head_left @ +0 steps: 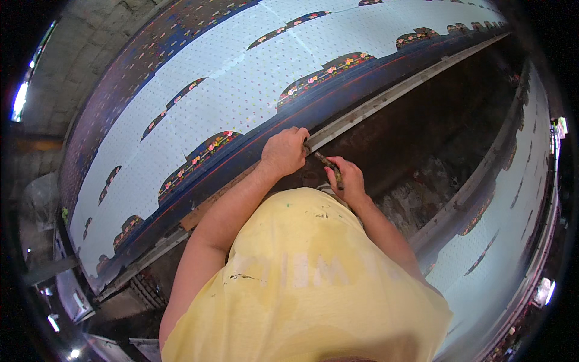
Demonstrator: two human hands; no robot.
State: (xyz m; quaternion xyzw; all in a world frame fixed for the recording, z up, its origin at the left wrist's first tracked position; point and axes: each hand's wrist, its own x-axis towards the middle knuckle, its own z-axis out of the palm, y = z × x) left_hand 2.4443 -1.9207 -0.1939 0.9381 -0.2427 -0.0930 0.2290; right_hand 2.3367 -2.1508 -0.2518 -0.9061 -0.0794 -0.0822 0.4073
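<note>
My left hand (284, 151) is closed on the near edge of a long printing table, where the dark blue border of a pale dotted fabric (241, 90) meets a grey metal rail (386, 99). My right hand (347, 178) grips a thin dark stick-like tool (325, 161), its tip pointing up toward my left hand. The fabric is white-blue with small dots and rows of dark arch shapes filled with coloured flowers. My yellow shirt (301, 277) hides everything below my forearms.
A dark, stained aisle floor (422, 157) runs between this table and a second fabric-covered table (506, 211) on the right. Grey wall (78, 54) stands at the far left. Metal frames and clutter (72, 289) sit at the lower left.
</note>
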